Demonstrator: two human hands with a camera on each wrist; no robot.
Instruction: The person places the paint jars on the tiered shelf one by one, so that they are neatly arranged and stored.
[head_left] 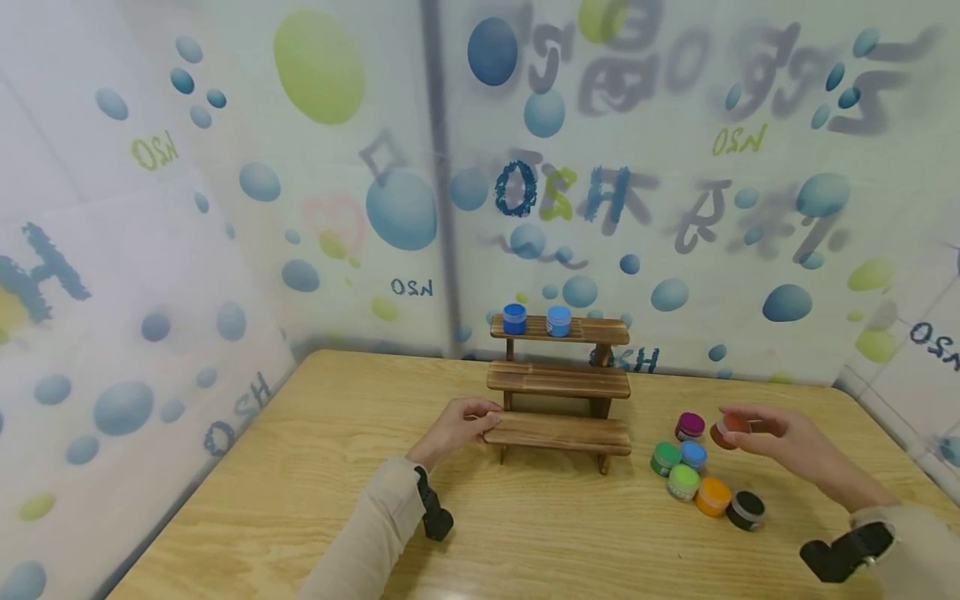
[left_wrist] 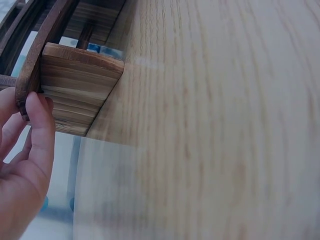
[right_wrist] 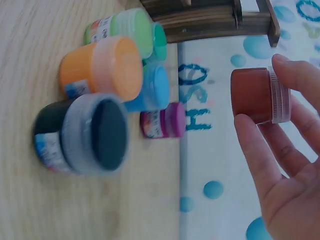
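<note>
A three-step wooden display stand (head_left: 558, 431) stands on the table. My left hand (head_left: 460, 425) pinches its left side near the lowest step; in the left wrist view, the thumb and fingers (left_wrist: 41, 130) grip the dark side rail (left_wrist: 37, 65). My right hand (head_left: 787, 437) holds a reddish-brown paint jar (right_wrist: 251, 95) off the table, thumb and fingers round its clear lid and base. Beside that hand stand several jars: purple (head_left: 690, 426), blue (head_left: 693, 455), green (head_left: 665, 458), light green (head_left: 683, 482), orange (head_left: 712, 497) and black (head_left: 746, 510).
On the stand's top step sit a dark blue jar (head_left: 514, 319) and a lighter blue jar (head_left: 558, 321). Behind the wooden table (head_left: 315, 500) hangs a pale curtain (head_left: 360, 325) with bubble prints, also reaching along both sides.
</note>
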